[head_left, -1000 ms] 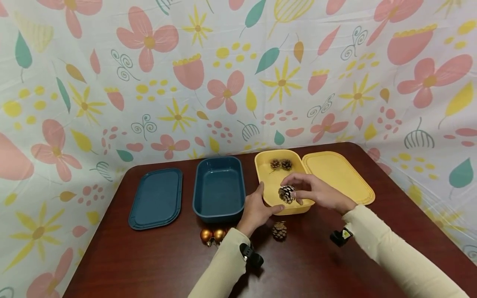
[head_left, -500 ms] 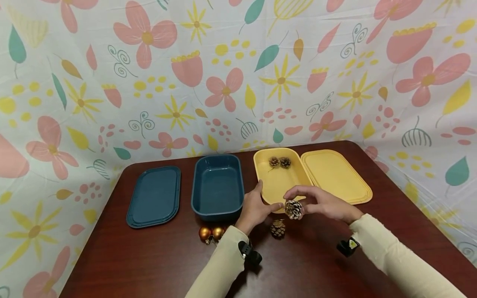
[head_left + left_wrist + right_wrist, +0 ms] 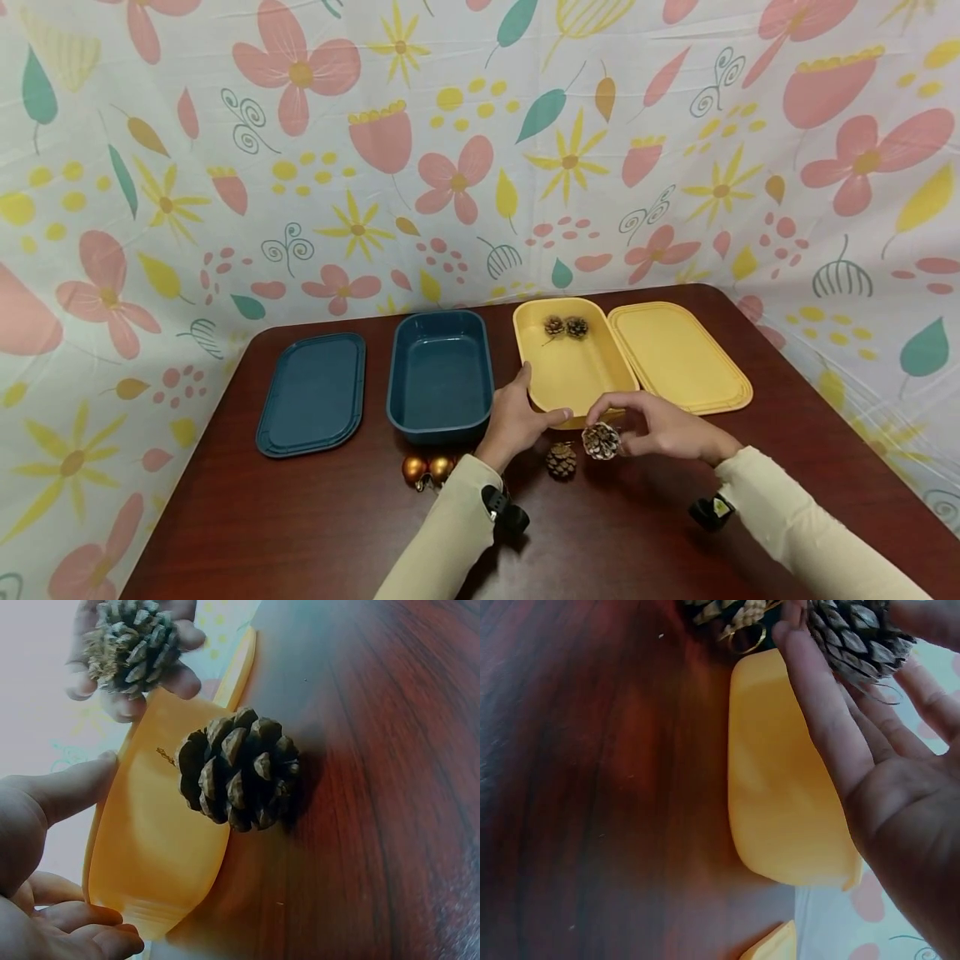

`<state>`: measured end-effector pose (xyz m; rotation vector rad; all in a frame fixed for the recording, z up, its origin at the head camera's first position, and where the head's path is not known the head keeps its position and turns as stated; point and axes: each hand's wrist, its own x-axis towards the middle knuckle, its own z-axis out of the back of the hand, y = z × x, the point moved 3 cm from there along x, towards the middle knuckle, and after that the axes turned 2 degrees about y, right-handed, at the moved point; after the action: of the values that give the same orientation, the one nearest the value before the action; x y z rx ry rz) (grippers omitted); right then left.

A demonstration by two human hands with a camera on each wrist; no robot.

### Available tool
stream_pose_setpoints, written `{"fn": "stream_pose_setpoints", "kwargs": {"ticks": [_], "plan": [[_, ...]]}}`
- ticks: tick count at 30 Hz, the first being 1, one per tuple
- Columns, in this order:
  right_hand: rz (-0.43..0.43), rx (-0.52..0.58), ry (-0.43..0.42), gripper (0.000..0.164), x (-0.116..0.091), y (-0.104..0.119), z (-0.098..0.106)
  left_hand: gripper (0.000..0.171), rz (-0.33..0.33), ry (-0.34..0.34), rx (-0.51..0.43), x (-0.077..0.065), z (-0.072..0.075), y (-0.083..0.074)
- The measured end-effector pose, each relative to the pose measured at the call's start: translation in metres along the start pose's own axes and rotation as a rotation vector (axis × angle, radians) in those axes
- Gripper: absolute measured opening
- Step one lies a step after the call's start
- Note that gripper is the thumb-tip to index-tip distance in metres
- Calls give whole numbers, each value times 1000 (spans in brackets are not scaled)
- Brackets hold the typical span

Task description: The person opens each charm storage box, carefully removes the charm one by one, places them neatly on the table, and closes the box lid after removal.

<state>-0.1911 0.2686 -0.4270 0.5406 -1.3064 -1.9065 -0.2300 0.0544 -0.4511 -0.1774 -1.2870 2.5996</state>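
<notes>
My right hand (image 3: 667, 429) pinches a pinecone with pale-tipped scales (image 3: 602, 441) in front of the yellow box (image 3: 570, 367). In the right wrist view, the held pinecone (image 3: 859, 637) sits between thumb and fingers, a thin wire loop hanging from it. My left hand (image 3: 513, 423) holds the box's front left corner, thumb at the front rim and fingers along the left side. On the table before the box stands a brown pinecone (image 3: 561, 460), large in the left wrist view. Two small pinecones (image 3: 565, 327) lie inside the box at its far end.
A dark blue box (image 3: 440, 375) stands left of the yellow one, with a blue lid (image 3: 311, 396) farther left. The yellow lid (image 3: 678, 354) lies on the right. Shiny copper-gold balls (image 3: 427, 471) rest near my left forearm, partly hidden by it. A flowered cloth hangs behind the table.
My right hand has drawn the pale-tipped pinecone out from over the yellow box toward me and slightly right, down in front of it. The left hand has stayed at the box corner.
</notes>
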Motion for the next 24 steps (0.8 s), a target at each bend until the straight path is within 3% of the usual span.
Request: {"fn": "stream_pose_setpoints", "kwargs": {"ticks": [11,24], "plan": [[-29,-102,-44,41,-8,-10,-12,102,5,-5,-17,-1,1,-1],[-89,-197,-171,33,-16,-34,-17,101,2,1,-17,-2,0,0]]}}
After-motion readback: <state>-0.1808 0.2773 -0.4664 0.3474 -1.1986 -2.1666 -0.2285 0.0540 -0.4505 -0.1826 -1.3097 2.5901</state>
